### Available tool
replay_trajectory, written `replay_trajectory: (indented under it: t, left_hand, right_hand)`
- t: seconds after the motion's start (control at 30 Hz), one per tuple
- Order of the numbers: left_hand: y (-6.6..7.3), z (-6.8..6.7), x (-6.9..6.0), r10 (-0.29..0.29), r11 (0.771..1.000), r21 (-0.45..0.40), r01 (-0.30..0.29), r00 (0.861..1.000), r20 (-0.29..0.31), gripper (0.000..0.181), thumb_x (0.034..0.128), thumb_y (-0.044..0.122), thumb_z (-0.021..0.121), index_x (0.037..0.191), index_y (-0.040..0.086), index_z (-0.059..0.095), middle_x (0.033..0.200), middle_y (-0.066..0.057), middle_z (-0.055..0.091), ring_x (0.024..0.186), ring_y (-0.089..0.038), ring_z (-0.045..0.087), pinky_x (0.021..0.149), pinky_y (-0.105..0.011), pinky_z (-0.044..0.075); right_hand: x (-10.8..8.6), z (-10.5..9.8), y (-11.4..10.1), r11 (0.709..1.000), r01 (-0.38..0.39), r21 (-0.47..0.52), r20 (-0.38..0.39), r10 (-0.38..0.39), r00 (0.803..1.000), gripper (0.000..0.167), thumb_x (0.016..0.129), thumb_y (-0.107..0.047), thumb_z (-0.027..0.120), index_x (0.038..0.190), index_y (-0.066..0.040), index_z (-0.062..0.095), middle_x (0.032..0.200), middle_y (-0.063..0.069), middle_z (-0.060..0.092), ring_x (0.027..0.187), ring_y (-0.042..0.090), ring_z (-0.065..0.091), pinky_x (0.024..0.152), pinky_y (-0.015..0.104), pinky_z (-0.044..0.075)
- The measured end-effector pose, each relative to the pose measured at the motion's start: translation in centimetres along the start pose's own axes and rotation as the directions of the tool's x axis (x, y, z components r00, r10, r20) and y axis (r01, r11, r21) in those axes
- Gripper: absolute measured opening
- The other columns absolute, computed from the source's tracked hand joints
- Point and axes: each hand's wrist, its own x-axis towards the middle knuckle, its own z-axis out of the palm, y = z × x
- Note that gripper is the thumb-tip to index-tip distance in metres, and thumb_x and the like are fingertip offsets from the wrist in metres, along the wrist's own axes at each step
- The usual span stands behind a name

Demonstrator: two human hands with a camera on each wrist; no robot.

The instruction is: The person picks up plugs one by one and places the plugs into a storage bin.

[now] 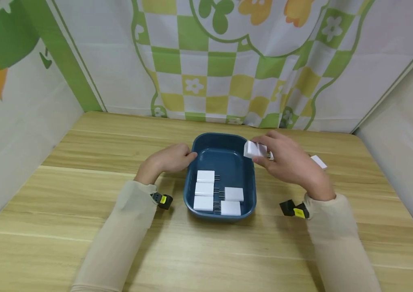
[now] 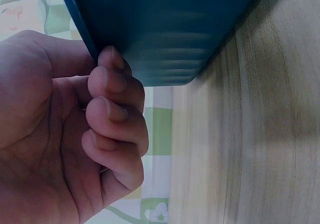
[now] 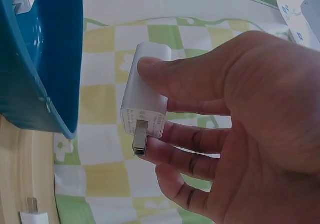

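My right hand [image 1: 288,160] pinches a white plug adapter [image 1: 255,149] between thumb and fingers, above the right rim of the blue tray [image 1: 221,217]. In the right wrist view, the held adapter [image 3: 145,88] has its metal prongs pointing down, and the hand [image 3: 270,114] is close to it. My left hand [image 1: 171,158] grips the tray's left rim; the left wrist view has the hand [image 2: 65,119] with curled fingers against the tray's outer wall [image 2: 160,28]. Inside the tray, white adapters [image 1: 204,189] stand in a left column, and two others [image 1: 233,194] lie at the right, prongs facing inward.
Another white adapter [image 1: 318,162] lies on the wooden table [image 1: 250,251], beyond my right wrist and partly hidden by it. A patterned curtain [image 1: 228,73] hangs behind the table's back edge.
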Motion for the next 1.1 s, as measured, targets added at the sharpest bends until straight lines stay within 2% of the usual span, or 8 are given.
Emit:
replay_trajectory:
  t: [0.27, 0.43, 0.57, 0.7, 0.77, 0.93, 1.1]
  left_hand:
    - [0.1, 0.1, 0.1, 0.004, 1.000, 0.010, -0.004, 1.000, -0.005, 0.049, 0.1094, 0.024, 0.043, 0.061, 0.014, 0.046, 0.054, 0.003, 0.037, 0.046, -0.011, 0.033, 0.048, -0.027, 0.030]
    - [-0.1, 0.1, 0.3, 0.001, 1.000, 0.015, -0.001, 1.000, -0.006, 0.049, 0.1094, 0.024, 0.042, 0.061, 0.015, 0.046, 0.053, 0.003, 0.037, 0.046, -0.011, 0.033, 0.048, -0.027, 0.030]
    - [0.0, 0.1, 0.3, -0.001, 1.000, 0.020, 0.001, 1.000, -0.006, 0.050, 0.1094, 0.025, 0.042, 0.061, 0.015, 0.046, 0.054, 0.003, 0.037, 0.046, -0.011, 0.033, 0.049, -0.027, 0.030]
    - [0.1, 0.1, 0.3, -0.008, 1.000, 0.021, 0.008, 1.000, -0.003, 0.049, 0.1095, 0.026, 0.042, 0.062, 0.014, 0.046, 0.054, 0.003, 0.037, 0.046, -0.012, 0.034, 0.049, -0.027, 0.031]
    - [0.1, 0.1, 0.2, -0.011, 1.000, 0.026, 0.011, 1.000, -0.003, 0.049, 0.1095, 0.025, 0.042, 0.062, 0.014, 0.047, 0.054, 0.003, 0.037, 0.046, -0.012, 0.034, 0.049, -0.028, 0.031]
    - [0.0, 0.0, 0.2, -0.011, 0.999, 0.031, 0.011, 1.000, -0.005, 0.048, 0.1094, 0.025, 0.042, 0.063, 0.013, 0.049, 0.055, 0.003, 0.039, 0.047, -0.012, 0.036, 0.049, -0.028, 0.031]
    - [-0.1, 0.0, 0.2, -0.007, 1.000, 0.022, 0.007, 1.000, -0.001, 0.047, 0.1093, 0.025, 0.042, 0.065, 0.012, 0.050, 0.056, 0.002, 0.040, 0.047, -0.012, 0.037, 0.049, -0.028, 0.031]
  right_hand:
    - [2.1, -0.1, -1.1, 0.998, 0.034, -0.057, 0.078, -0.029, 0.997, 0.046, 0.097, -0.022, 0.071, 0.137, -0.002, 0.059, 0.122, 0.017, 0.062, 0.097, 0.030, 0.059, 0.085, 0.049, 0.050]
    - [3.5, -0.3, -1.7, 0.998, 0.046, -0.052, 0.112, -0.040, 0.993, 0.045, 0.097, -0.023, 0.071, 0.137, -0.005, 0.060, 0.120, 0.013, 0.062, 0.094, 0.027, 0.059, 0.083, 0.046, 0.050]
    - [4.5, -0.1, -2.3, 0.998, 0.041, -0.049, 0.140, -0.034, 0.990, 0.046, 0.096, -0.024, 0.072, 0.137, -0.006, 0.060, 0.124, 0.012, 0.061, 0.099, 0.027, 0.058, 0.085, 0.045, 0.049]
    - [5.6, 0.1, -2.7, 0.998, 0.039, -0.045, 0.183, -0.030, 0.983, 0.047, 0.097, -0.025, 0.071, 0.137, -0.005, 0.060, 0.132, 0.012, 0.060, 0.112, 0.028, 0.058, 0.094, 0.046, 0.048]
    - [6.1, 0.3, -2.9, 0.998, 0.047, -0.048, 0.204, -0.036, 0.978, 0.046, 0.097, -0.026, 0.071, 0.137, -0.005, 0.060, 0.133, 0.012, 0.060, 0.113, 0.028, 0.058, 0.095, 0.046, 0.048]
    - [7.5, 0.8, -3.2, 0.994, 0.082, -0.066, 0.243, -0.064, 0.968, 0.046, 0.096, -0.025, 0.072, 0.136, -0.004, 0.061, 0.125, 0.012, 0.063, 0.104, 0.027, 0.059, 0.089, 0.044, 0.049]
    - [8.6, 1.1, -3.6, 0.996, 0.080, -0.051, 0.287, -0.062, 0.956, 0.047, 0.096, -0.026, 0.072, 0.136, -0.005, 0.061, 0.122, 0.010, 0.063, 0.106, 0.027, 0.057, 0.090, 0.045, 0.048]
